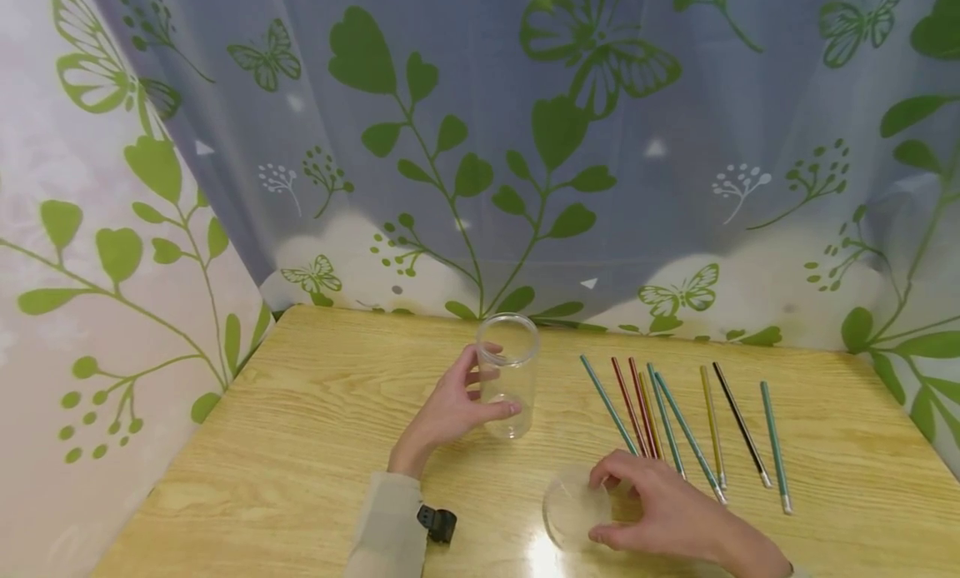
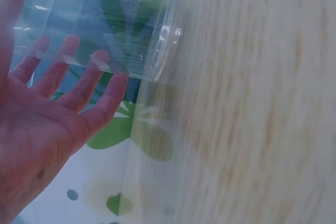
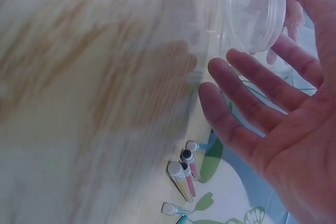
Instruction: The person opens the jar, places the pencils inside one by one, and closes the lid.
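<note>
A patterned cloth (image 1: 465, 245) with green leaves and butterflies hangs behind a wood-grain table (image 1: 315, 378). The left hand (image 1: 450, 407) reaches in from a pale sleeve (image 1: 388, 520), and its fingers curve round the far side of a clear jar, thumb across the near side, holding it. The right hand (image 1: 663, 511) has its fingers bent round the edge of a clear lid, pinching it between thumb and forefinger; in the right wrist view the other fingers spread loosely below the lid.

The jar (image 1: 527, 386) is near the back of the table, left of the pencils. It is upright, its long axis vertical and its uncovered round mouth facing up. The lid (image 1: 573, 507) is a round disc nearer the person, to the right of the jar and apart from it; whether it touches the table I cannot tell.

Nine pencils (image 1: 740, 424) lie on the table to the right, their long axes running away from the person, far ends leaning left and eraser ends nearest. They are teal, red, yellow and black. A small black device (image 1: 438, 524) sits at the left cuff.
</note>
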The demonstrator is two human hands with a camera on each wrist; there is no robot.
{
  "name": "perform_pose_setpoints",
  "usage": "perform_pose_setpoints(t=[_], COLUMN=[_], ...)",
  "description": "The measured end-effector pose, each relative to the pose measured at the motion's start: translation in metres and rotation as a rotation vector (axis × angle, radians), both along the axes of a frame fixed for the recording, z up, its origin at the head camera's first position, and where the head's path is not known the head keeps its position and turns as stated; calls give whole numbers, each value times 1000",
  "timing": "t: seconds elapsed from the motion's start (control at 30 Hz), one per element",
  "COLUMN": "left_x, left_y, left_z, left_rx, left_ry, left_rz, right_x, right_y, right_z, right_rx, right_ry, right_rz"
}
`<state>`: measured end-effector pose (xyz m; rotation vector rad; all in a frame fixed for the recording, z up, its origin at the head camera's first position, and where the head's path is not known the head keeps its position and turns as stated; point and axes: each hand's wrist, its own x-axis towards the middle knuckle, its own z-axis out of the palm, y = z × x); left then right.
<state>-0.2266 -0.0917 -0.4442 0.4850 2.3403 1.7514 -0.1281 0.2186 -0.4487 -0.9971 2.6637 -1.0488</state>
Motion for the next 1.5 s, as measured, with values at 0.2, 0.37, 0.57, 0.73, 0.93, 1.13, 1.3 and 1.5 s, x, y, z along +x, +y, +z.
perform_pose_setpoints(t=[0.2,0.37,0.57,0.73,0.93,1.13,1.3,1.5], left_x=[-1,-2,-2,-1,-1,-1,-1,-1], left_y=[1,1,2,2,2,2,1,2], left_z=[-1,-1,1,1,1,1,0,-2], left_rx=[3,3,5,14,17,15,9,18], left_ry=[-8,-2,-1,-6,-10,-6,-7,-7], left_rz=[-5,-8,-1,-2,2,-1,6,2], right_x=[1,3,7,8,9,11,6,-5], right_y=[-4,-8,-12,-13,-11,-7,2,27], right_z=[-4,-1,2,0,2,8,10,15], right_rx=[44,95,216,246,227,172,135,73], right_ry=[51,64,91,111,70,87,266,297], right_rz=[-11,1,-6,21,20,-77,-295,-508])
